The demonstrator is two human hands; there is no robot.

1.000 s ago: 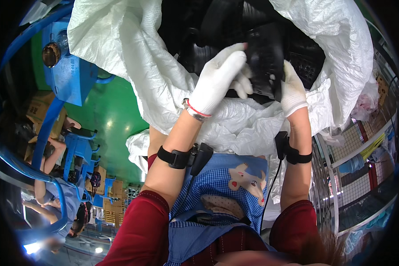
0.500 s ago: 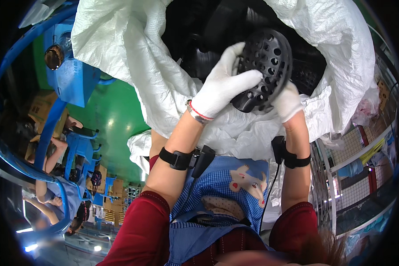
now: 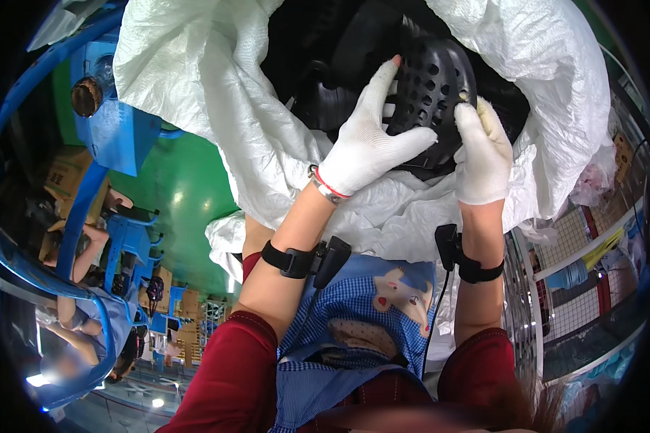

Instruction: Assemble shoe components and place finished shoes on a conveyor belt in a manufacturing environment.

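Observation:
A black perforated plastic part [image 3: 420, 90], rounded at its far end and dotted with rows of holes, is held over the mouth of a large white woven sack [image 3: 195, 79]. My left hand [image 3: 365, 137], in a white glove with one bare fingertip, grips its left side; the thumb lies across the near end and some fingers are hidden behind. At its right rim, my gloved right hand [image 3: 482, 151] has thumb and fingers pinched together. A small yellowish spot shows by those fingertips; I cannot tell what it is. More black plastic pieces [image 3: 325, 101] lie dark inside the sack.
Blue metal equipment [image 3: 119, 101] stands left on a green floor [image 3: 195, 195]. A person [image 3: 87, 317] sits farther left, near cardboard boxes [image 3: 71, 173]. Along the right runs a wire-mesh rack [image 3: 570, 303] with plastic bags and bundled items.
My right hand has come out from behind the part to its right rim, with its fingers now showing. The part has turned slightly, and my left hand remains on its left side.

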